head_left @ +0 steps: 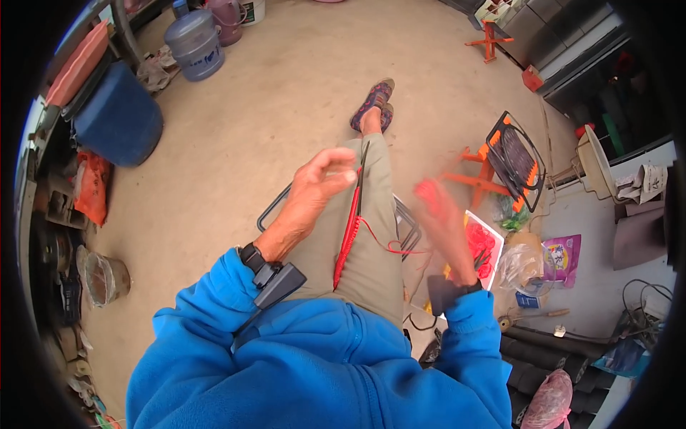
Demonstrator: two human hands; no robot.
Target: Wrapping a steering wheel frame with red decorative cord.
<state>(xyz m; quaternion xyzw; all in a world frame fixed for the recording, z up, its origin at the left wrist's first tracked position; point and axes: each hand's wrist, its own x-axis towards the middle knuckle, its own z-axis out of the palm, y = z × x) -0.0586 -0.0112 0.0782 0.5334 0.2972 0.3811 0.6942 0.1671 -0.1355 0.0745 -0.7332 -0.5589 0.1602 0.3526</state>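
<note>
A long, slim red piece, narrow and textured with a dark pointed tip, lies along my trousered lap. What kind of thing it is I cannot make out. From its side a thin red cord loops off to the right. My left hand hovers beside its upper end, with thumb and fingers apart and nothing seen between them. Over to the right, my right hand is smeared by motion; a red blur shows at its fingertips, and I cannot tell whether it holds anything. Partly behind that wrist sits a white tray of red pieces.
An orange and black folding stool stands right of my legs; another orange stool is farther off. Clear and purple bags lie beyond the tray. At left are a blue barrel, a water jug and a bucket.
</note>
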